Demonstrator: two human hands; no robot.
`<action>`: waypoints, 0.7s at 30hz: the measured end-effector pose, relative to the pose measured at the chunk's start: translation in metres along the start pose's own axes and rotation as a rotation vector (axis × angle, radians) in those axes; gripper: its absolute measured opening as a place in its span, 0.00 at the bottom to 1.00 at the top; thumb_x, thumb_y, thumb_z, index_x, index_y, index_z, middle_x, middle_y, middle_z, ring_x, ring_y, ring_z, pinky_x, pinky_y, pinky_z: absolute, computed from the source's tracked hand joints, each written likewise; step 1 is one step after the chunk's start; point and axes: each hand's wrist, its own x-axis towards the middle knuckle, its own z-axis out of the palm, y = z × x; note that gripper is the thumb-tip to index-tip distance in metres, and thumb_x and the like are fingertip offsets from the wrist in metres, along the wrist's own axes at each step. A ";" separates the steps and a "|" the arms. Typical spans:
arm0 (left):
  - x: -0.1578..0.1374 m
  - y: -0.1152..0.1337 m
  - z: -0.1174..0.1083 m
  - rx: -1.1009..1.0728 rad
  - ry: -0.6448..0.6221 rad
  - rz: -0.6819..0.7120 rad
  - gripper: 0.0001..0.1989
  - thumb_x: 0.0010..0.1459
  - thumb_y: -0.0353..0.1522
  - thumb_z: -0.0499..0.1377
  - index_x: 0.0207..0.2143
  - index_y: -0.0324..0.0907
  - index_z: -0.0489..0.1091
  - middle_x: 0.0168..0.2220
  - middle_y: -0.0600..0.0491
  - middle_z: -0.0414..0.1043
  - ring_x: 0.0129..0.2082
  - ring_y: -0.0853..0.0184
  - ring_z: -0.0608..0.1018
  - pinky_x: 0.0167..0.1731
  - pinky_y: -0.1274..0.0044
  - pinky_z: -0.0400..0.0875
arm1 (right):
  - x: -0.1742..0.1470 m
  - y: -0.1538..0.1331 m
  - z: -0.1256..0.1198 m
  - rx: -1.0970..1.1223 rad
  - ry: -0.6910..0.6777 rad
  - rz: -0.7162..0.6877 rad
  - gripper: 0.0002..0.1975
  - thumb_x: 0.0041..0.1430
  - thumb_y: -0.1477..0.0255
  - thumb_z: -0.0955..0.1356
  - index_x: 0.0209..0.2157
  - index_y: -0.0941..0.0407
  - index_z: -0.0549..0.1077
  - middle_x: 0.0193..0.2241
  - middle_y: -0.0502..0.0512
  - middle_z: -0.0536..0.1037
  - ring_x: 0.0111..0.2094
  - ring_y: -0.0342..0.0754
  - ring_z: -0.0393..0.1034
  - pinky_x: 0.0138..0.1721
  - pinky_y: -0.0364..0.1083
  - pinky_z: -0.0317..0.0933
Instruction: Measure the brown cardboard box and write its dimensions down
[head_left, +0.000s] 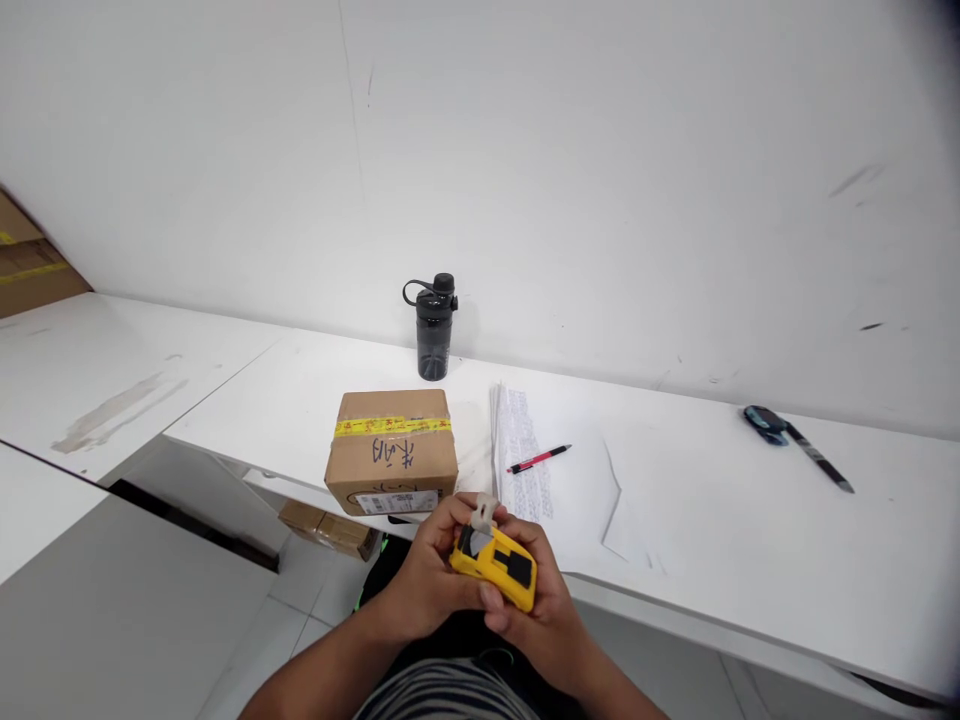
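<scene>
Both hands hold a yellow-and-black hand tool [495, 565] in front of my body, at the front edge of the table. It is shaped much like a tape measure, with a pale grey piece [484, 512] at its far end; its exact kind is not clear. My left hand [431, 570] wraps the left side, thumb resting on the near edge. Around the right side curl the fingers of my right hand [544, 590], its thumb close to the left one. Just beyond my left hand sits a closed cardboard box [394, 450] with yellow tape and handwriting.
A dark shaker bottle [433, 330] stands behind the box. A red-and-black pen [538, 459] lies on white papers [577, 500]. Farther right is a dark teal item with a black-and-grey strip [766, 424]. Another carton [330, 528] is below the table; cartons [37, 260] stand far left.
</scene>
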 end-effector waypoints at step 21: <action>-0.013 0.036 -0.007 0.640 0.120 -0.066 0.24 0.48 0.38 0.70 0.48 0.49 0.68 0.50 0.51 0.67 0.52 0.60 0.68 0.52 0.71 0.61 | 0.016 -0.013 -0.014 -0.588 0.029 -0.345 0.26 0.55 0.73 0.72 0.53 0.47 0.63 0.51 0.59 0.71 0.53 0.51 0.69 0.50 0.50 0.69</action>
